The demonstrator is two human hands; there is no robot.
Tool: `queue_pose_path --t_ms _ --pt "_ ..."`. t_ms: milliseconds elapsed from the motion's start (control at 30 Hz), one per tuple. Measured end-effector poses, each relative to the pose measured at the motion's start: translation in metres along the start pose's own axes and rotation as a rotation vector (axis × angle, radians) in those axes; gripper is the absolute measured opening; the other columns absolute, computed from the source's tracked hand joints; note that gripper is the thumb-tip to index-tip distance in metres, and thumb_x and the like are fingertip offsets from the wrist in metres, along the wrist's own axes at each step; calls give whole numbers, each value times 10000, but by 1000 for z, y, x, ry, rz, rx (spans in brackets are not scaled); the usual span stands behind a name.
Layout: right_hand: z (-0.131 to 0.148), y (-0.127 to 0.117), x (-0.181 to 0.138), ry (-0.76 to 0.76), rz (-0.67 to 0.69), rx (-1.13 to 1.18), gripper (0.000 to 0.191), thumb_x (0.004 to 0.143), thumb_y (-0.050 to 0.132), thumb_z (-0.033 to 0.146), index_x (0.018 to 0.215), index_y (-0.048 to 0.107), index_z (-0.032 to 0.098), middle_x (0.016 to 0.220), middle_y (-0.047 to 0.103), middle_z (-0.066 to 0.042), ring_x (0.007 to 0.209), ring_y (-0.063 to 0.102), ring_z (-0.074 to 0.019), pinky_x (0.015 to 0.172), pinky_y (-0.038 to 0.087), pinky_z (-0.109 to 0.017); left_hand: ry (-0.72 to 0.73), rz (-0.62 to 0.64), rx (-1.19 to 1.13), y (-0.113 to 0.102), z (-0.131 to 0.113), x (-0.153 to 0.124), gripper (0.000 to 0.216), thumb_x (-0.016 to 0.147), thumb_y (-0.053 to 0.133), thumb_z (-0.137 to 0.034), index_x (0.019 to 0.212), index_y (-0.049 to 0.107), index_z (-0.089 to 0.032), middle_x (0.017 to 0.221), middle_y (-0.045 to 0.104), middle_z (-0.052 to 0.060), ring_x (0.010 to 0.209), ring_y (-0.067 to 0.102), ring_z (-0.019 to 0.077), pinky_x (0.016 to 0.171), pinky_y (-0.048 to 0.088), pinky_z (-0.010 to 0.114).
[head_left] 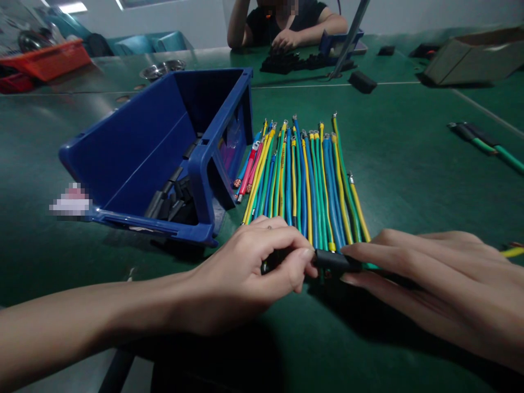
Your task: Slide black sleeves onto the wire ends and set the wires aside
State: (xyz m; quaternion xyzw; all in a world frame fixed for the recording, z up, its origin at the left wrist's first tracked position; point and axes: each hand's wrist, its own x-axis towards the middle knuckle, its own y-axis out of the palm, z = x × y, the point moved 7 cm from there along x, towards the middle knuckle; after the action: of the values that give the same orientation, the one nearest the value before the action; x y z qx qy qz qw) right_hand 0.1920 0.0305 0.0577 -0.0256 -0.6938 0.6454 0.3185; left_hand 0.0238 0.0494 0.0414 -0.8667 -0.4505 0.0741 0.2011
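Note:
A black tubular sleeve lies crosswise between my two hands, just in front of a row of cut cables. My left hand is closed, thumb and forefinger pinching at the sleeve's left end. Another dark bit shows inside its curled fingers, too shaded to make out. My right hand grips the sleeve's right end between thumb and fingers; a green stretch of cable shows there between them. Behind the hands, several yellow-green and blue cables with metal lugs lie side by side. Some shorter red cables lie at the row's left.
Left of the cables stands a blue bin holding several black sleeves. Green cables with black sleeves lie at right. Farther back are a cardboard box, metal bowls, an orange basket and a seated person.

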Motion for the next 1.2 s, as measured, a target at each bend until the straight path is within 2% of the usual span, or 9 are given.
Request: queue_pose_path --t_ms 133,300,567,800,1200 --pt "1 -1 5 20 -39 9 125 1119 452 283 1100 559 222 649 591 67 459 536 -101 459 337 -282 7 -3 -2 0 -2 0 283 1011 537 -129 749 606 -210 792 708 -28 845 639 153 855 441 293" --pt "2 -2 6 37 -49 2 137 1117 469 299 1108 575 212 648 594 68 467 540 -96 470 336 -285 1 9 -8 0 1 -1 271 1030 533 -152 784 635 -206 801 687 -32 866 622 153 853 432 296" --pt "1 -4 7 22 -86 -2 171 1116 469 273 1107 616 186 678 626 57 479 541 -82 467 336 -275 -25 14 -48 -2 -4 -2 366 1089 463 -219 748 595 -197 814 664 -23 857 606 143 866 418 292" --pt "0 -4 2 30 -72 2 169 1099 521 264 1185 629 167 726 640 50 514 550 -75 487 349 -269 -47 0 -73 -4 -3 -1 362 1077 451 -228 741 584 -204 788 643 -8 844 610 164 855 423 308" --pt "1 -6 5 30 -71 -28 196 1107 466 219 1225 618 180 754 669 42 509 553 -80 482 374 -273 -56 -8 -79 -4 -4 0 352 1064 439 -232 741 576 -203 757 605 -16 825 589 164 856 411 315"
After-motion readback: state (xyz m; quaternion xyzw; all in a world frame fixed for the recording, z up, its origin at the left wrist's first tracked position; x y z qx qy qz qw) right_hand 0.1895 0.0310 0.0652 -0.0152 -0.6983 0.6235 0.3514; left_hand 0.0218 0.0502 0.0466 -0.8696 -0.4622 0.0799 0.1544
